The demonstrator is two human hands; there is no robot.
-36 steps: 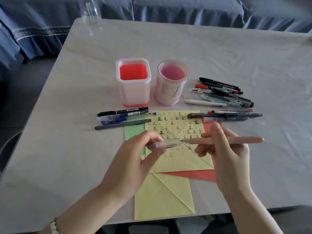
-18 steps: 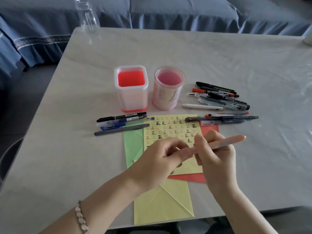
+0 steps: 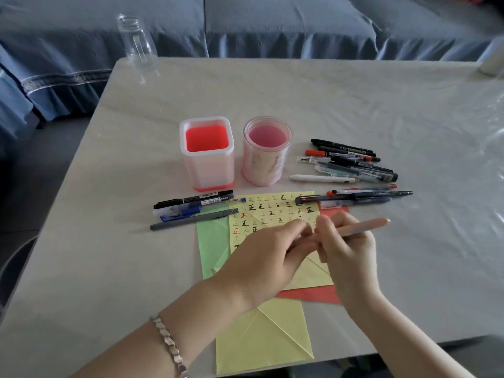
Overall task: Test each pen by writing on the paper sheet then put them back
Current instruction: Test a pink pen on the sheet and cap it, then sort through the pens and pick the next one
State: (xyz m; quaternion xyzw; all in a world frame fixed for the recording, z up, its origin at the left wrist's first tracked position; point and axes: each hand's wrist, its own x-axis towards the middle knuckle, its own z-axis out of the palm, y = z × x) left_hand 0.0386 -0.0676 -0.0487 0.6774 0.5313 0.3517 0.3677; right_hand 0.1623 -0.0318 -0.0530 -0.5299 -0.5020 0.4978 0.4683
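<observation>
Pink pen (image 3: 374, 225) in right hand (image 3: 347, 255)

We seem to be in a home living room: a blue-covered sofa (image 3: 272, 25) stands just beyond the pale table (image 3: 354, 105).

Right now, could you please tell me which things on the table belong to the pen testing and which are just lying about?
In the job: pink pen, pinched by right hand and left hand; written yellow sheet; right pen pile; left pen group; square red holder; round pink holder.
Lying about: clear bottle; green sheet; red sheet.
</observation>
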